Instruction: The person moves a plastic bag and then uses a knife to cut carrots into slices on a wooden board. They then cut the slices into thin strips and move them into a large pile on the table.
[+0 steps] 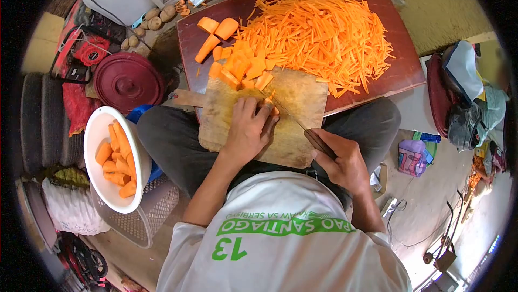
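My right hand (340, 157) is wrapped round the dark handle of a knife (294, 117), whose blade points up and left over the wooden cutting board (302, 98). On the board my left hand (251, 125) presses its fingers on a small carrot piece (271, 103) beside the blade. Carrot slices (240, 65) lie over the board's upper left part. Behind the board, a large heap of carrot strips (324, 33) covers much of the red table (399, 60). Several thick carrot pieces (208, 47) rest at the table's left.
On the left stands a white basin (91, 176) with peeled carrots, above a grey perforated basket (162, 205). A dark red lid (129, 81) and potatoes (155, 23) are farther back. Bags (464, 119) and a purple container (412, 157) sit on the right.
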The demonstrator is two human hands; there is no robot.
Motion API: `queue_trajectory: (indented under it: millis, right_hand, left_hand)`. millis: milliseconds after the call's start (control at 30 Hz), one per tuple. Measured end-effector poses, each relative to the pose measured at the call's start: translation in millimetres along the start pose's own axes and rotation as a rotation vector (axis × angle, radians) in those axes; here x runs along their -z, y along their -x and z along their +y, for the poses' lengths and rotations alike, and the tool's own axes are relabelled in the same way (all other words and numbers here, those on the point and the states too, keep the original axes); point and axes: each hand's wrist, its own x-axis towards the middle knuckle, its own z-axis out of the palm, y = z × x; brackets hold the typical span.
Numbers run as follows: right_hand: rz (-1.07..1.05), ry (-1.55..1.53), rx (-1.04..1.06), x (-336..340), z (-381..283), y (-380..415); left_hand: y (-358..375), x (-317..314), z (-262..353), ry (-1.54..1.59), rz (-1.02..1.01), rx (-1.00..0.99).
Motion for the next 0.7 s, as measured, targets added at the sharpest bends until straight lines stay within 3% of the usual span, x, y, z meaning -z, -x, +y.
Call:
queue_trajectory:
  millis: [167, 300, 433, 533, 700]
  right_hand:
    - [-0.039, 0.043, -0.008, 4.0, 4.3, -16.4]
    - [0.114, 0.146, 0.034, 16.7, 8.6, -35.9]
    - [0.049, 0.045, 0.001, 18.7, -2.6, -32.0]
    - [-0.001, 0.044, 0.162, 3.9, 6.8, -20.3]
    - [-0.087, 0.088, 0.055, -3.5, -0.6, -6.0]
  left_hand:
    - [-2.7, 4.7, 5.3, -0.030, 0.041, -0.023]
    - [-1.2, 4.4, 2.9, -0.024, 0.043, -0.040]
    - [-0.8, 5.8, 2.5, -0.003, 0.036, -0.035]
    - [-0.1, 2.2, 5.1, 0.021, 0.004, 0.019]
    - [2.6, 5.6, 8.1, -0.038, -0.054, -0.023]
